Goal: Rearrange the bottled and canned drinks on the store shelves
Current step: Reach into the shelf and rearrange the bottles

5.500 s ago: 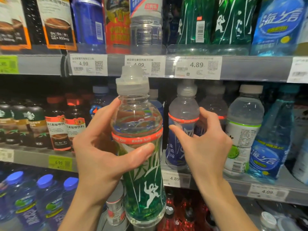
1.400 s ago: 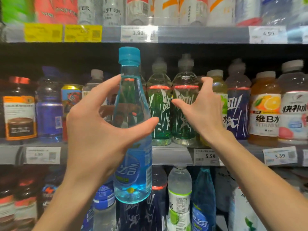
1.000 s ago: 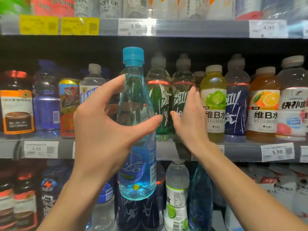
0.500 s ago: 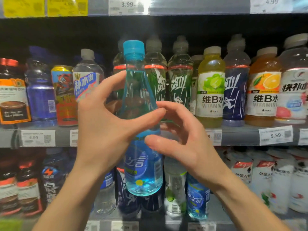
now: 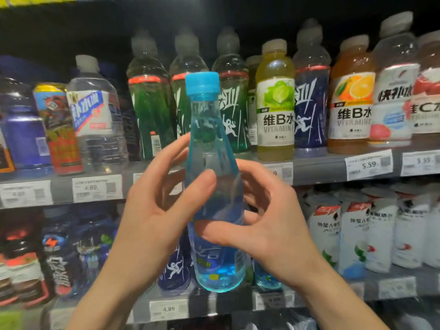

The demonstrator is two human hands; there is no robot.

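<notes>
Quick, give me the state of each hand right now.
Left hand: grips the blue bottle around its middle.
Right hand: fingers curled round the same bottle, thumb across its front.

A grey upper shelf [image 5: 316,171] crosses mid-frame, carrying green sports-drink bottles [image 5: 148,110], a lime vitamin bottle [image 5: 275,110] and an orange one [image 5: 352,103]. At lower right, the lower shelf [image 5: 392,285] bears white bottles [image 5: 378,234].
</notes>
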